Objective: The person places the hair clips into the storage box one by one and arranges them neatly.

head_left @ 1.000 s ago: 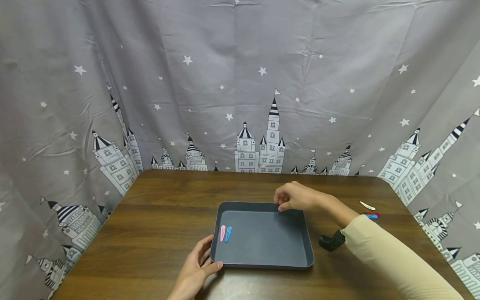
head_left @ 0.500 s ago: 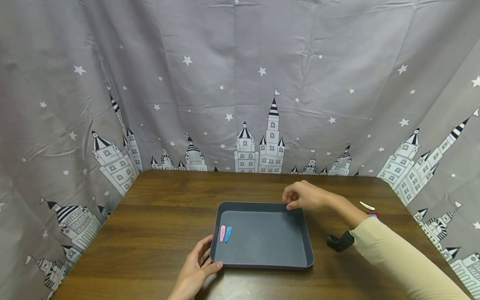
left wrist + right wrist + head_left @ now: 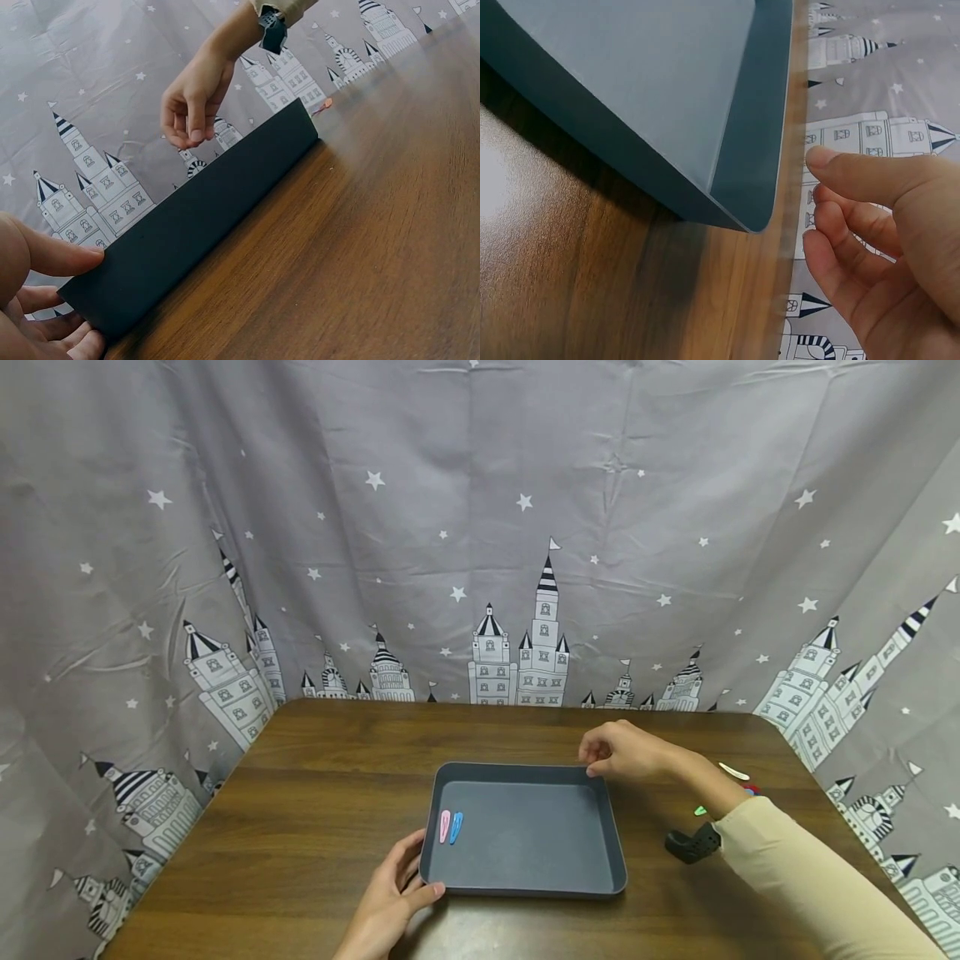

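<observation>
A dark grey rectangular tray (image 3: pixel 536 839) lies on the wooden table. My left hand (image 3: pixel 392 889) grips its near left corner, thumb on the rim and fingers round the outer wall, as the left wrist view also shows. Inside the tray, at the left, a pink hair clip (image 3: pixel 445 827) and a blue hair clip (image 3: pixel 457 827) lie side by side. Above the tray's far right corner hovers my right hand (image 3: pixel 628 750), fingers loosely curled. In the right wrist view nothing shows between its thumb and fingers.
Beyond my right forearm lie a white hair clip (image 3: pixel 734 772), a red clip (image 3: pixel 752 790) partly hidden by the arm, and a green clip (image 3: pixel 701 811). A grey castle-print curtain (image 3: pixel 420 568) hangs behind the table (image 3: pixel 315 827).
My right hand has moved to the right along the tray's far rim. A green clip has come into view by the forearm, and the sleeve now hides more of the blue one. My left hand stays put.
</observation>
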`<action>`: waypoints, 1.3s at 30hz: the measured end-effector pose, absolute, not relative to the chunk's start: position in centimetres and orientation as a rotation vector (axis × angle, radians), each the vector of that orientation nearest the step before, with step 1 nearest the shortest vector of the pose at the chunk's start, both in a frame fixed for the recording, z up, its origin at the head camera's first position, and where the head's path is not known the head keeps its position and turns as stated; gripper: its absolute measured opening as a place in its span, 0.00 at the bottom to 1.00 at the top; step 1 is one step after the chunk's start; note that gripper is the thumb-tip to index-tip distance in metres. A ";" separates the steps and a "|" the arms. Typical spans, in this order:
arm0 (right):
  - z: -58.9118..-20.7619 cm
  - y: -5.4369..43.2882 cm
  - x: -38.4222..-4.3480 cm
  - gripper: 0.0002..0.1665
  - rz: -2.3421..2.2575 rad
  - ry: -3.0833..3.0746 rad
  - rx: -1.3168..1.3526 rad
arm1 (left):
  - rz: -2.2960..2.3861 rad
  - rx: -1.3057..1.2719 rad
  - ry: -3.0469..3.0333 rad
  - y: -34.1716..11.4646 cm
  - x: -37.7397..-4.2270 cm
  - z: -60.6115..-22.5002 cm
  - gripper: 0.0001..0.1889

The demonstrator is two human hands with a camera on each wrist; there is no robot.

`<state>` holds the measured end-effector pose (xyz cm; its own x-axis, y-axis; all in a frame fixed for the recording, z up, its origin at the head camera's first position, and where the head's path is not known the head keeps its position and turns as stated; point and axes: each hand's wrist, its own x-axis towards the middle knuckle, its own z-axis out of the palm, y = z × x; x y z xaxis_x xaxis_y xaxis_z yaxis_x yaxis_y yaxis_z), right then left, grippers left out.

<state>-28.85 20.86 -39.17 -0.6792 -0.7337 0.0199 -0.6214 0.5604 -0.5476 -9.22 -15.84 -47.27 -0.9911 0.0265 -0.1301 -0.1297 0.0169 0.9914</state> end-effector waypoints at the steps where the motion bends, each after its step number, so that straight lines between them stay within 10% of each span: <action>1: -39.1 20.9 -28.8 0.06 -0.782 2.585 -1.135 | 2.123 -0.112 2.158 -15.8 -9.2 -47.2 0.42; 39: -39.1 24.6 -28.3 0.08 -0.796 2.655 -1.049 | 2.146 -0.081 2.156 -15.9 -9.1 -47.4 0.41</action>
